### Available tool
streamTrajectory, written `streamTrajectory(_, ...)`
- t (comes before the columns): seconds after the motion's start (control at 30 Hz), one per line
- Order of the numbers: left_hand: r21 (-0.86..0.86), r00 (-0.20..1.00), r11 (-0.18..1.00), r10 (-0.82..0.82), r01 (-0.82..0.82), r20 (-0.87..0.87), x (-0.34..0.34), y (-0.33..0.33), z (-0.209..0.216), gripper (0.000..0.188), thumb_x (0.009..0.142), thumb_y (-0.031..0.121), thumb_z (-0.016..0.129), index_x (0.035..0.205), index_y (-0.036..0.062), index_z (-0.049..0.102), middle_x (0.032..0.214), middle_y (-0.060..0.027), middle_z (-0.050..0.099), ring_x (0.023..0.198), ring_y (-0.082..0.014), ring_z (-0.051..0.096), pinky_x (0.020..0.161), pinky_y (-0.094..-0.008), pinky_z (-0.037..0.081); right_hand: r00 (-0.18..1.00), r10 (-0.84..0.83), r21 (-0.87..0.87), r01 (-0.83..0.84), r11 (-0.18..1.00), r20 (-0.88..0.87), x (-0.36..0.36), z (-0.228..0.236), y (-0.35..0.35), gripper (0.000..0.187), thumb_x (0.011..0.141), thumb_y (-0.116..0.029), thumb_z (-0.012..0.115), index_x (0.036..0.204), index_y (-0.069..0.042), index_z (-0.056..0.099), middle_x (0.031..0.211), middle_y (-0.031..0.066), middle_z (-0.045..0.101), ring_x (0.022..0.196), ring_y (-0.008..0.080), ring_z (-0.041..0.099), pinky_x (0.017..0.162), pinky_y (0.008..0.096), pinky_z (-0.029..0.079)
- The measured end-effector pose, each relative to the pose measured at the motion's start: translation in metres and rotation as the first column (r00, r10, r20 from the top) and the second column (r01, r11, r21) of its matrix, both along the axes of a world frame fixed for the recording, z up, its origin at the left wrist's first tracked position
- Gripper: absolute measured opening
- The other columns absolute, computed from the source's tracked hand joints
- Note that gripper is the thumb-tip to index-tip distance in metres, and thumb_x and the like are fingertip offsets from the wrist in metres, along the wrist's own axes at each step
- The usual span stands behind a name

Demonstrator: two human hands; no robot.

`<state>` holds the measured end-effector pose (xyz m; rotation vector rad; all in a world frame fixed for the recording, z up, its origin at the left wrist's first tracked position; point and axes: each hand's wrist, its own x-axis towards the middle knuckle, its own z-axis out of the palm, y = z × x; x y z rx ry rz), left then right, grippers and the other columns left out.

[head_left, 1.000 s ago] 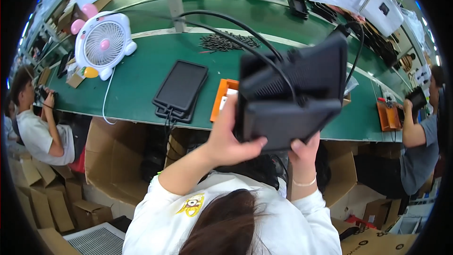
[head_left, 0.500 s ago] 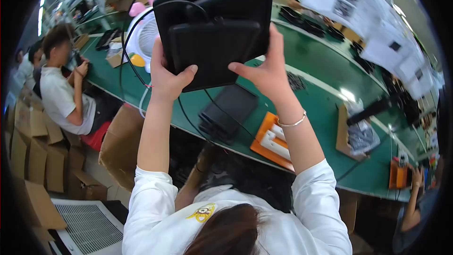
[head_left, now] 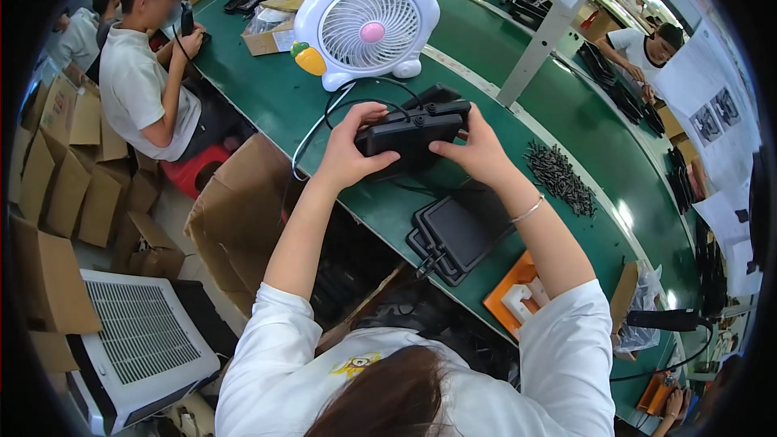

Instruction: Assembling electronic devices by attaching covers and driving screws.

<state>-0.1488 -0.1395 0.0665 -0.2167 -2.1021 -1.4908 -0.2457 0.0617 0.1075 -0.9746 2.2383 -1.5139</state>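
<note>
Both my hands grip a small bunch of black rectangular panels (head_left: pixel 409 143) with thin black cables, tilted so their edges face up. My left hand (head_left: pixel 346 148) clasps the left side, thumb across the front. My right hand (head_left: pixel 483 150) holds the right side the same way, a thin bracelet on its wrist. Just below, more black panels (head_left: pixel 465 231) lie stacked at the near table edge. An orange fixture (head_left: pixel 506 301) with white blocks (head_left: pixel 524 298) sits beside my right forearm.
A white animal-shaped fan (head_left: pixel 372 28) stands beyond my hands on the green table (head_left: pixel 267 85). Small black parts (head_left: pixel 560 178) are heaped to the right. An open cardboard box (head_left: pixel 243 214) stands at the left edge. Co-workers sit at left and far right.
My hands have lowered the black panels toward the table and tipped them from facing me to edge-up. The view has shifted, bringing the whole fan into sight.
</note>
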Motion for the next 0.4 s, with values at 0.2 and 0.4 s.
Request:
streamTrajectory(0.2, -0.082, 0.983, 0.995, -0.046, 0.062, 0.177, 0.003, -0.008, 0.010, 0.071, 0.055, 0.016, 0.080, 0.118, 0.0063, 0.047, 0.107, -0.0119, 0.057, 0.101, -0.0232, 0.055, 0.090, -0.0330, 0.042, 0.959, -0.090, -0.040, 0.082, 0.996, -0.269, 0.009, 0.013, 0.003, 0.066, 0.063, -0.004, 0.075, 0.118, -0.003, 0.040, 0.113, 0.0168, 0.045, 0.106, 0.0298, 0.048, 0.089, 0.0352, 0.043)
streamTrajectory(0.4, 0.032, 0.908, 0.986, -0.163, 0.164, 0.385, 0.008, -0.026, 0.002, 0.074, 0.058, 0.017, 0.078, 0.123, 0.0082, 0.044, 0.116, -0.0120, 0.052, 0.106, -0.0252, 0.052, 0.096, -0.0364, 0.039, 0.881, -0.062, 0.044, 0.094, 0.995, -0.469, 0.000, 0.012, 0.005, 0.059, 0.061, -0.001, 0.074, 0.112, -0.005, 0.045, 0.114, 0.0130, 0.042, 0.103, 0.0325, 0.046, 0.091, 0.0376, 0.039)
